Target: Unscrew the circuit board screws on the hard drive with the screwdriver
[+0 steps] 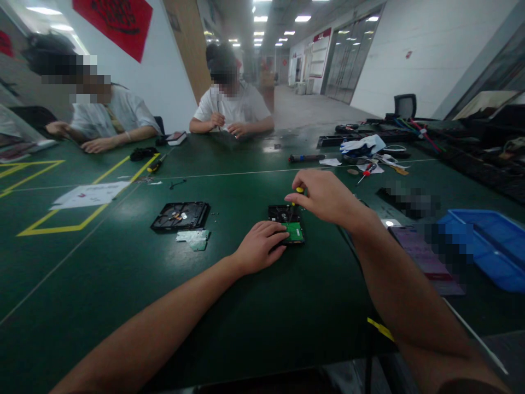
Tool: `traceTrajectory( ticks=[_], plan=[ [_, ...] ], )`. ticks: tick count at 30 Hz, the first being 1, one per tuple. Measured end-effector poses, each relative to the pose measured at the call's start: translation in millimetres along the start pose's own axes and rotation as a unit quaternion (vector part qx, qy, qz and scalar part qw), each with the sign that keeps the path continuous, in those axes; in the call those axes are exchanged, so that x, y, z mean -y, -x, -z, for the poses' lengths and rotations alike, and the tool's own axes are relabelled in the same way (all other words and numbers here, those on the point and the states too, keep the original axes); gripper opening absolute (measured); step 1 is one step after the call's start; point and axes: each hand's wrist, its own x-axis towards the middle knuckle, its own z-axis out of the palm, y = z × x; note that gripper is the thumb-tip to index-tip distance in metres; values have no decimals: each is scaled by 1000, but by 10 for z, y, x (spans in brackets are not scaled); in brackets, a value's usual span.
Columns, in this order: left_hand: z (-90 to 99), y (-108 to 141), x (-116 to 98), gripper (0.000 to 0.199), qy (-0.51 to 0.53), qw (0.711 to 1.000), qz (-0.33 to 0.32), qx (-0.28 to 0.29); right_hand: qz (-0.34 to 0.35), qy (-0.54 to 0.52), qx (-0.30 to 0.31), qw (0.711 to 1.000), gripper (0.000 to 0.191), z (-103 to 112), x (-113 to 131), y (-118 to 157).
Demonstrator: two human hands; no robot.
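A black hard drive (280,212) with a green circuit board (294,232) lies on the green table. My left hand (262,245) rests on its left side, fingers extended over the board's edge. Above the drive, my right hand (318,196) is closed round a small screwdriver with a yellow and black handle (300,190), its shaft pointing down at the drive. The tip is too small to make out. To the left lie a second black drive (180,215) and a detached circuit board (194,239), with tiny screws beside them.
Two people sit across the table (229,189). A blue tray (488,246) stands at the right, near a purple sheet (429,257). Cables, tools and a white cloth (363,145) are piled at the back right. A yellow screwdriver (156,164) and papers (90,195) lie at the left.
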Motion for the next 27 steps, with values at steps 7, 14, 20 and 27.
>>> traceTrajectory(
  ticks=[7, 14, 20, 27],
  plan=[
    [-12, 4, 10, 36, -7, 1000, -4, -3, 82, -56, 3, 995, 14, 26, -9, 14],
    [1, -2, -3, 35, -9, 1000, 0, 3, 71, -57, 10, 996, 26, 22, -15, 15],
    [-2, -2, -2, 36, -8, 1000, -1, 4, -5, 17, 4, 1000, 19, 22, 24, 13],
    [1, 0, 0, 36, -11, 1000, -2, 4, -26, 41, 6, 999, 30, 37, 44, 17]
  ],
)
